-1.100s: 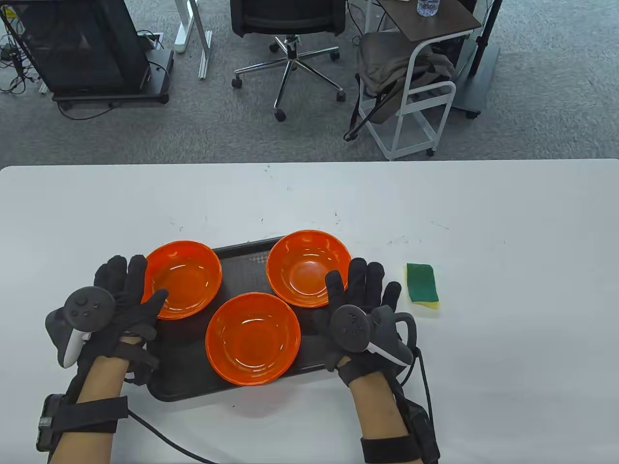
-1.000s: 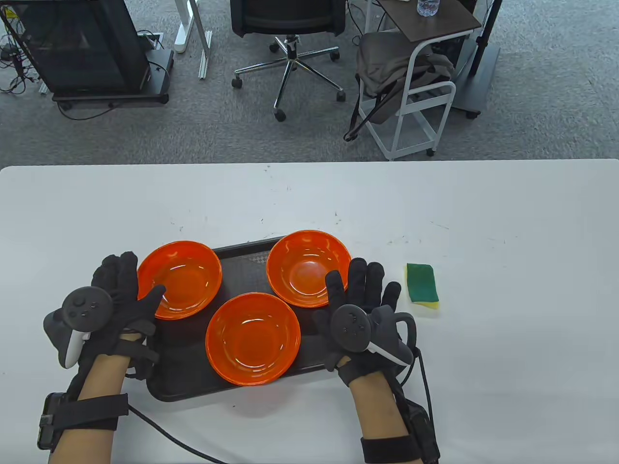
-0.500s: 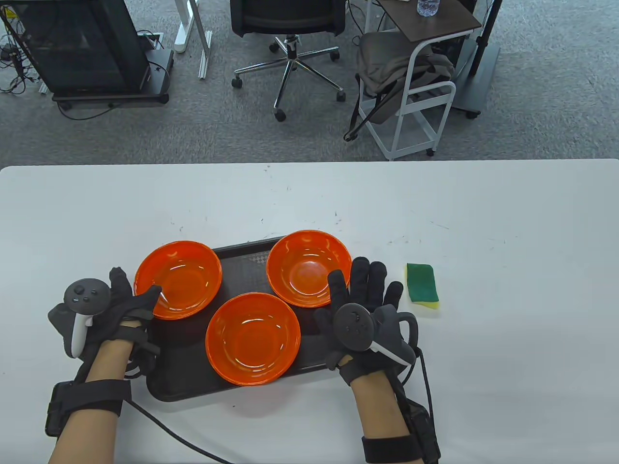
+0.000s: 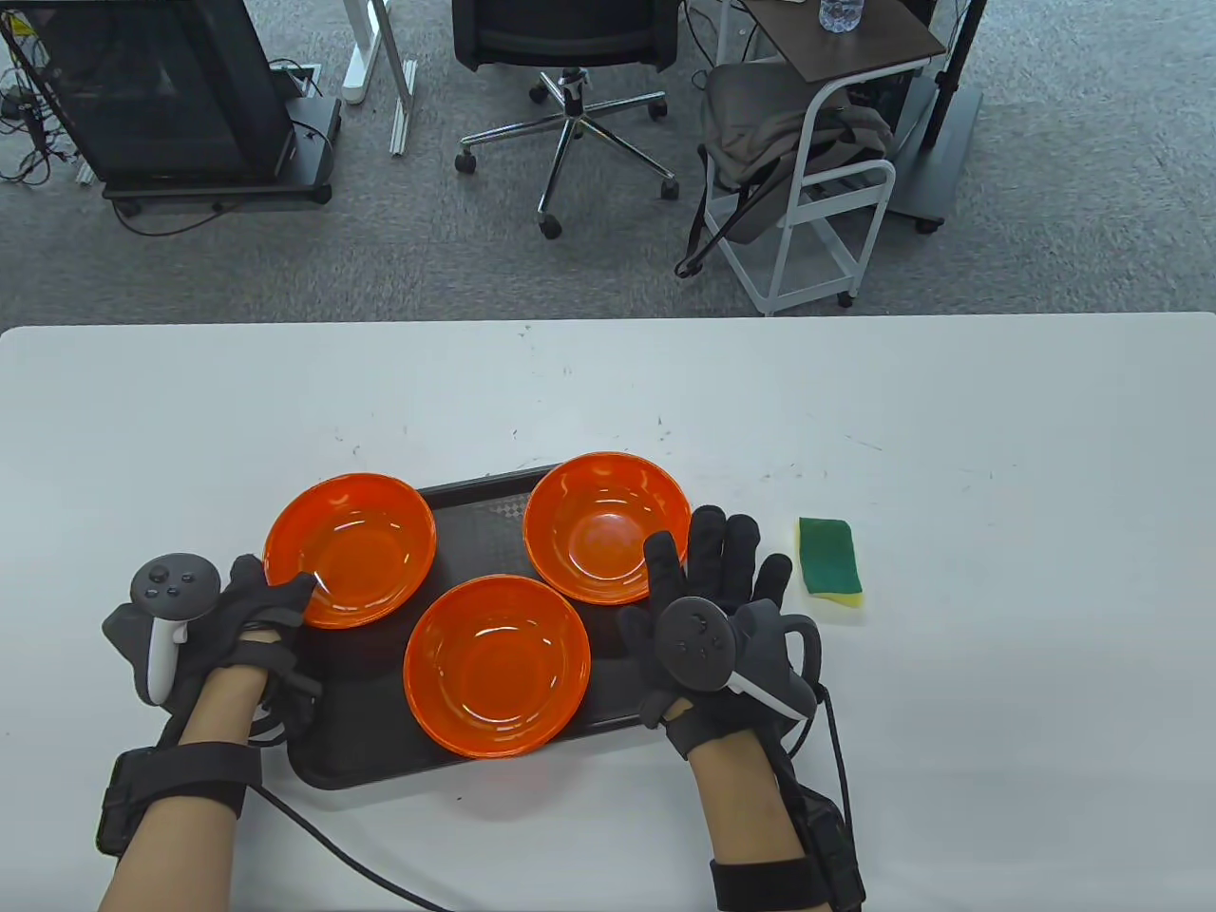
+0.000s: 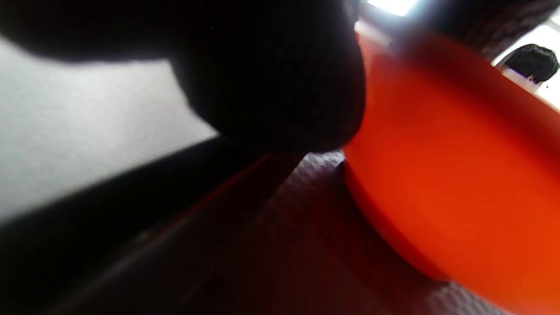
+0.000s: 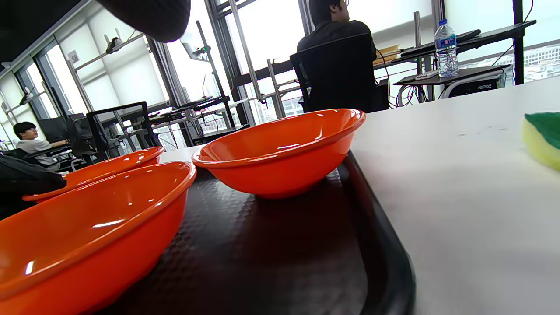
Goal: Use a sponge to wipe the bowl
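Note:
Three orange bowls sit on a black tray [image 4: 475,508]: a left bowl [image 4: 350,549], a back right bowl [image 4: 606,527] and a front bowl [image 4: 497,665]. A green and yellow sponge [image 4: 829,560] lies on the table right of the tray. My left hand [image 4: 271,597] grips the left bowl's near-left rim, thumb on the rim. In the left wrist view a gloved finger [image 5: 271,78] lies against that bowl's outer wall [image 5: 459,175]. My right hand [image 4: 722,565] lies flat and open, fingers spread, at the tray's right edge, between the back right bowl and the sponge. The sponge's edge shows in the right wrist view [image 6: 542,138].
The white table [image 4: 855,427] stretches far and right of the tray. Beyond its far edge stand an office chair [image 4: 570,57], a white cart [image 4: 826,190] and a black cabinet [image 4: 161,95]. The right wrist view shows the tray's raised rim [image 6: 380,262].
My left hand drew back toward me and left; its fingers curled off the bowl's top to its side, thumb staying on the rim. The right hand, bowls and sponge barely moved.

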Demonstrator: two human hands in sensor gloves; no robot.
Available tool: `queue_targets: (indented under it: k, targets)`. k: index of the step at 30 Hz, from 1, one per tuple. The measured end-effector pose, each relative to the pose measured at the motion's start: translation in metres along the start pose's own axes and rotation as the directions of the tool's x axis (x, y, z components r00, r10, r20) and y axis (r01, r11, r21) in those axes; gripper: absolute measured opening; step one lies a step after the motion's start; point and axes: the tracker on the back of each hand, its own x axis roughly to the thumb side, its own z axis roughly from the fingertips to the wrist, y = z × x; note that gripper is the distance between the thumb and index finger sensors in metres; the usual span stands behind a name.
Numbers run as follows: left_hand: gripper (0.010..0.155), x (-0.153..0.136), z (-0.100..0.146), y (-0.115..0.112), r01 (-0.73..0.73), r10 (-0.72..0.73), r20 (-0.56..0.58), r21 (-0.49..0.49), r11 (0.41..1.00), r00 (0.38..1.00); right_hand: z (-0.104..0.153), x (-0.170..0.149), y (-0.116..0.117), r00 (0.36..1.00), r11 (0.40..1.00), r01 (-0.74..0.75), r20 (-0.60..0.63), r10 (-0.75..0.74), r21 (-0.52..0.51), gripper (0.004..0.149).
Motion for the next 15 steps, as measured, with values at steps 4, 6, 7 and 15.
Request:
queue_targets:
  k: [4, 6, 7, 15]
  targets:
    - [0.075, -0.002, -0.001, -0.004, -0.088, 0.087, 0.047, 0.031, 0.996, 0.995, 0.0, 0.0, 0.001, 1.0, 1.0, -0.001, -0.001, 0.001, 0.007, 0.07]
    - [0.071, -0.004, -0.002, -0.003, -0.103, 0.103, 0.049, 0.014, 0.995, 0.994, 0.0, 0.0, 0.001, 1.0, 1.0, -0.001, -0.002, 0.001, 0.008, 0.07]
    - [0.069, -0.005, -0.002, -0.003, -0.133, 0.132, 0.041, 0.016, 0.991, 0.99, 0.0, 0.0, 0.001, 1.0, 1.0, -0.002, -0.004, 0.002, 0.008, 0.07]
    - [0.063, -0.002, 0.003, 0.012, -0.196, 0.189, 0.09, 0.071, 0.978, 0.978, 0.001, -0.002, 0.0, 1.0, 1.0, -0.011, -0.012, 0.011, 0.008, 0.07]
